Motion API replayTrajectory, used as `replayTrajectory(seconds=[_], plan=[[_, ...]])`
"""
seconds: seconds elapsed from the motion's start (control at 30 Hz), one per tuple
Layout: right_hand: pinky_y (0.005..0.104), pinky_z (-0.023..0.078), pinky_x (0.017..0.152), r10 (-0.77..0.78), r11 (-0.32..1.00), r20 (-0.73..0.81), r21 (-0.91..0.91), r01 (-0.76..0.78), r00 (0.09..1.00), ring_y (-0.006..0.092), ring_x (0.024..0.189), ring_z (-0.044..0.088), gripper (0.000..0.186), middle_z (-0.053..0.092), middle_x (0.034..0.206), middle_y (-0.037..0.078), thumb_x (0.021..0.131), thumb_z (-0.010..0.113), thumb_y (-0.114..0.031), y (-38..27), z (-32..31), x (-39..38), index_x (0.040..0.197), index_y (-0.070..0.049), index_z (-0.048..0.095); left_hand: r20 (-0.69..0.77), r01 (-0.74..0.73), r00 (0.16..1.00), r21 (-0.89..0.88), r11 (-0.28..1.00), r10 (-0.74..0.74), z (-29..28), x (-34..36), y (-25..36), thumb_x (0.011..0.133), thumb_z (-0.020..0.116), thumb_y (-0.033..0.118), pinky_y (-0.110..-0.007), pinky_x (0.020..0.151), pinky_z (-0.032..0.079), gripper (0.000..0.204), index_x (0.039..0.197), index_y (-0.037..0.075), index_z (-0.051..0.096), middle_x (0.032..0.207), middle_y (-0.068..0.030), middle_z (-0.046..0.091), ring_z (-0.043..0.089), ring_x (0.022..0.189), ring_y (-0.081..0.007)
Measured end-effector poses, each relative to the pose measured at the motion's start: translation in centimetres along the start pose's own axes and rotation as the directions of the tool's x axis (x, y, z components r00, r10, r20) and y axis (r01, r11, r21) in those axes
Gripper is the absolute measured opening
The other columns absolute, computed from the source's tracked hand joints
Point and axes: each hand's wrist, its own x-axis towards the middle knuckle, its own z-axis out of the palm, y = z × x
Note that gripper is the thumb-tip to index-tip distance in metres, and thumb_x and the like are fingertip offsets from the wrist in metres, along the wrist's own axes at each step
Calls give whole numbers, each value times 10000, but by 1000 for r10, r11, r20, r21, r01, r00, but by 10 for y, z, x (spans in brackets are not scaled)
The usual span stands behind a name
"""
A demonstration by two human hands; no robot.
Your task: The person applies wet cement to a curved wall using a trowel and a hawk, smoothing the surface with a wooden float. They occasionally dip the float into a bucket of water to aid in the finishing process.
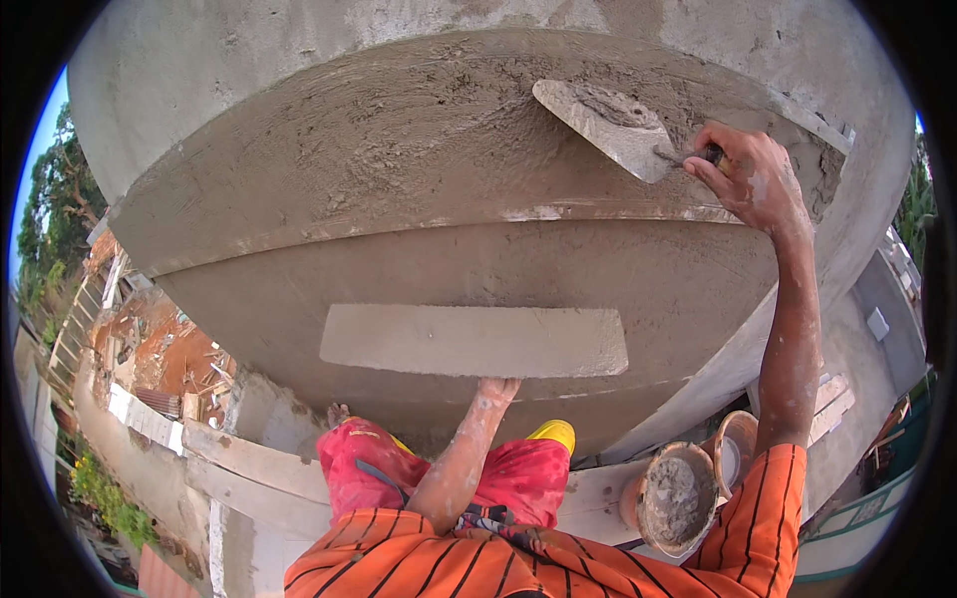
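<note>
My right hand [750, 181] is closed round the dark handle of a pointed trowel [638, 149], raised at the upper right. Wet grey mortar [613, 106] lies on its blade, which is close to the rough, freshly coated band of wall [399, 120]. Lower down, my left hand [494, 390] grips a long, flat plastering float [474, 339] from its near edge. Most of the left fingers are hidden behind the float. Its broad grey face is turned toward me. Both hands and forearms are spattered with mortar.
A bucket of mortar [680, 498] and a second bucket [736, 453] stand at the lower right, beside my right arm. Wooden planks [254, 468] run beneath me. A thin straight edge [449, 229] crosses the wall. Rubble and red soil [164, 339] lie lower down at left.
</note>
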Motion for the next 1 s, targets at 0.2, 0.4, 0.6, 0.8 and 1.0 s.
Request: replayTrajectory(seconds=[0.2, 0.4, 0.6, 0.8, 1.0], plan=[[429, 477, 595, -403, 844, -117, 335, 418, 908, 325, 663, 632, 248, 637, 664, 104, 812, 716, -304, -82, -18, -29, 857, -76, 629, 18, 8, 1000, 59, 998, -9, -20, -4, 29, 996, 474, 370, -418, 1051, 425, 400, 1280, 92, 519, 1302, -73, 559, 515, 1215, -264], [415, 496, 646, -827, -148, -330, 909, 389, 455, 305, 752, 665, 261, 682, 774, 126, 831, 672, -292, -183, -2, -55, 933, -52, 669, -24, -13, 1000, 276, 961, 20, -19, -13, 49, 999, 463, 371, -418, 1066, 405, 413, 1299, 90, 507, 1330, -80, 538, 491, 1239, -269], [387, 501, 633, -218, -40, 251, 963, -265, 943, 222, 699, 605, 329, 639, 850, 61, 941, 577, -367, -97, 97, -43, 1098, -80, 552, -45, -113, 986, 513, 851, 158, -36, -18, 63, 1002, 453, 373, -418, 1082, 385, 427, 1318, 88, 495, 1357, -86, 518, 468, 1263, -274], [387, 515, 825, 140, -802, -462, 466, 374, 876, 190, 938, 612, 225, 617, 1069, 86, 1021, 418, -208, 12, 119, -142, 1195, -127, 536, 104, -214, 946, 911, 353, 306, -107, -7, 86, 1004, 444, 379, -421, 1094, 369, 440, 1332, 88, 486, 1376, -92, 503, 449, 1282, -278], [221, 480, 505, 86, 53, 63, 996, -68, 994, 55, 575, 558, 394, 532, 647, -40, 979, 521, -475, -108, 102, -18, 866, -105, 595, -54, -148, 981, 411, 899, 186, -33, -4, 69, 999, 437, 405, -443, 1081, 388, 445, 1317, 100, 501, 1329, -85, 538, 480, 1251, -285]])
